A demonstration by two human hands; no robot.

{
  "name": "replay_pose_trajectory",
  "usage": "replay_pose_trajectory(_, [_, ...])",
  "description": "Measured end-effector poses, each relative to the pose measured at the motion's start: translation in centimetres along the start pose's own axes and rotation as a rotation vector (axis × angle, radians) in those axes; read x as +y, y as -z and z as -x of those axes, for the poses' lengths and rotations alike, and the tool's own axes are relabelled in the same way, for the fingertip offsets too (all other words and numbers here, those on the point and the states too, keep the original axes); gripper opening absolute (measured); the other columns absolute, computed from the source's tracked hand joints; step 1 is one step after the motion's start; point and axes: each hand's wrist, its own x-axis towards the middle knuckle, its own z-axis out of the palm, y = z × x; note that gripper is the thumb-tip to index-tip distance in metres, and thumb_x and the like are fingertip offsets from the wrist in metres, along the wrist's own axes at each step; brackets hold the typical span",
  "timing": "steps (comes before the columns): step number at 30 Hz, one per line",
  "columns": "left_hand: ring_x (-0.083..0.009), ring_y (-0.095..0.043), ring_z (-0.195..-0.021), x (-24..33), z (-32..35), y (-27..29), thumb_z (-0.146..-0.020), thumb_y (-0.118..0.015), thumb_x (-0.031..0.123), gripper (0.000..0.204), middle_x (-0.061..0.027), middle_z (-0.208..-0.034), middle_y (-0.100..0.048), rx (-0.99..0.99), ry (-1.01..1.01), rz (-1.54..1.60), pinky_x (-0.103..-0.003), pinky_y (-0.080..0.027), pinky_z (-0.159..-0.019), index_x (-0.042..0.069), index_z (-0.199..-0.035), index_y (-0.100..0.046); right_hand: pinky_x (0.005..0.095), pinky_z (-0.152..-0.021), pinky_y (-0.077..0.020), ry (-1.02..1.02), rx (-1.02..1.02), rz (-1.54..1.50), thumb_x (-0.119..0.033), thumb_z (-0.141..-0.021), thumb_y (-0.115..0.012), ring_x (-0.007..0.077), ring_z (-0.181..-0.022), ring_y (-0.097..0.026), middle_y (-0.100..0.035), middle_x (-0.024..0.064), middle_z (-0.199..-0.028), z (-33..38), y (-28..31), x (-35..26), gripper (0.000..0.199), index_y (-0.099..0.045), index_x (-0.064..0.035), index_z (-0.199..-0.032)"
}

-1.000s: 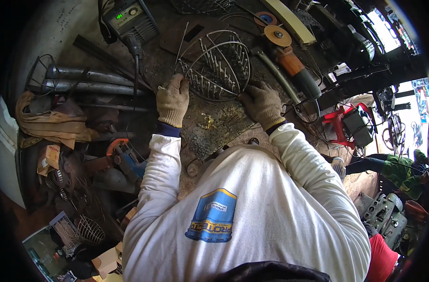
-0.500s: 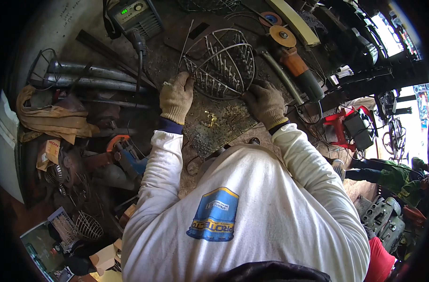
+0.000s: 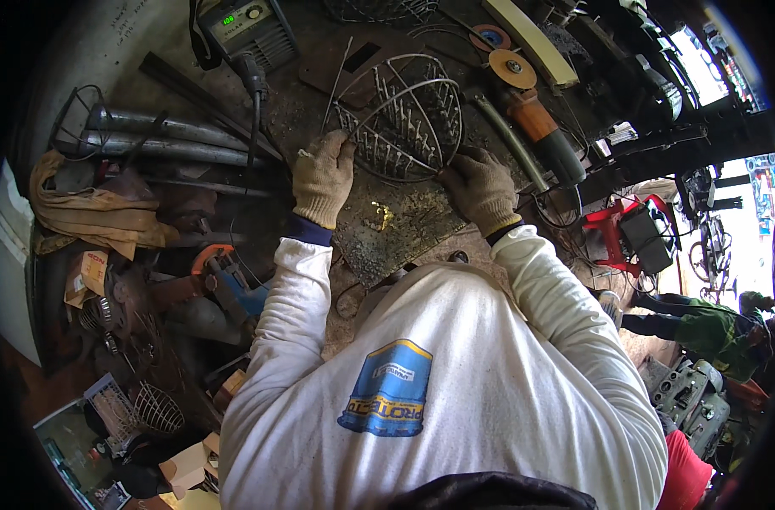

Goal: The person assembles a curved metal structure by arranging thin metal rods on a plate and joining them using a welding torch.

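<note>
A round wire basket frame (image 3: 404, 119) lies tilted on the dirty metal workbench (image 3: 387, 229) in front of me. My left hand (image 3: 322, 177), in a worn cloth glove, grips the frame's left rim. The right hand (image 3: 481, 189), gloved too, holds the rim at its lower right. Both white sleeves reach up from the lower edge. Thin wire rods (image 3: 336, 81) lie just past the frame.
An orange angle grinder (image 3: 532, 119) lies right of the frame, a welding machine (image 3: 243, 30) at the top left. Steel pipes (image 3: 166, 140) and rags (image 3: 90, 212) crowd the left. A second grinder (image 3: 222, 276) sits lower left. Another person (image 3: 702, 327) crouches at the right.
The basket frame has turned slightly in my hands, and both hands have shifted along its rim. My view has moved a little.
</note>
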Motion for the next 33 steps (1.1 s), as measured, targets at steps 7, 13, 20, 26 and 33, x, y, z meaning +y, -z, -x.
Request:
replay_pose_trajectory(7, [-0.0321, -0.073, -0.074, 0.3, -1.2, 2.2, -0.098, -0.072, 0.024, 0.013, -0.0115, -0.085, -0.074, 0.003, 0.19, 0.16, -0.043, -0.057, -0.064, 0.011, -0.101, -0.071, 0.0466, -0.101, -0.0524, 0.002, 0.016, -0.013, -0.04, -0.093, -0.07, 0.0336, -0.118, -0.067, -0.071, 0.0064, -0.131, 0.0, 0.1, 0.0, 0.033, -0.078, -0.0207, -0.118])
replay_pose_trajectory(13, [-0.022, -0.075, -0.065, -0.6, -2.2, 3.9, -0.1, -0.071, 0.022, 0.017, -0.0097, -0.075, -0.072, 0.055, 0.456, 0.364, -0.036, -0.058, -0.059, 0.005, -0.101, -0.069, 0.0467, -0.101, -0.0526, -0.009, 0.025, -0.016, -0.04, -0.092, -0.07, 0.0336, -0.118, -0.067, -0.071, 0.006, -0.131, 0.1, 0.0, 0.1, 0.032, -0.079, -0.0208, -0.117])
replay_pose_trajectory(20, [-0.0377, -0.075, -0.082, -7.0, -3.1, 3.4, -0.098, -0.067, 0.025, 0.024, -0.019, -0.084, -0.072, -0.116, 0.528, 0.071, -0.046, -0.057, -0.073, 0.001, -0.098, -0.069, 0.0466, -0.102, -0.0522, 0.003, 0.012, -0.002, -0.043, -0.092, -0.071, 0.0332, -0.119, -0.066, -0.071, 0.0062, -0.131, 0.0, 0.2, -0.1, 0.035, -0.078, -0.0212, -0.118])
replay_pose_trajectory(26, [-0.047, -0.069, -0.104, -8.5, -3.9, 2.4, -0.093, -0.064, 0.031, 0.033, -0.0278, -0.104, -0.073, -0.313, 0.605, -0.026, -0.051, -0.055, -0.087, 0.0, -0.102, -0.074, 0.0467, -0.102, -0.0518, -0.009, -0.003, -0.017, -0.043, -0.093, -0.071, 0.0332, -0.119, -0.066, -0.071, 0.0066, -0.131, 0.1, 0.3, -0.1, 0.035, -0.078, -0.0212, -0.119])
replay_pose_trajectory(33, [-0.044, -0.071, -0.108, -8.0, -4.1, 1.3, -0.091, -0.066, 0.03, 0.032, -0.0273, -0.111, -0.074, -0.394, 0.572, -0.323, -0.05, -0.057, -0.094, 0.003, -0.106, -0.077, 0.0467, -0.102, -0.0521, 0.006, 0.013, -0.015, -0.043, -0.093, -0.07, 0.0327, -0.118, -0.067, -0.07, 0.0067, -0.132, 0.1, 0.1, 0.0, 0.035, -0.078, -0.0214, -0.119])
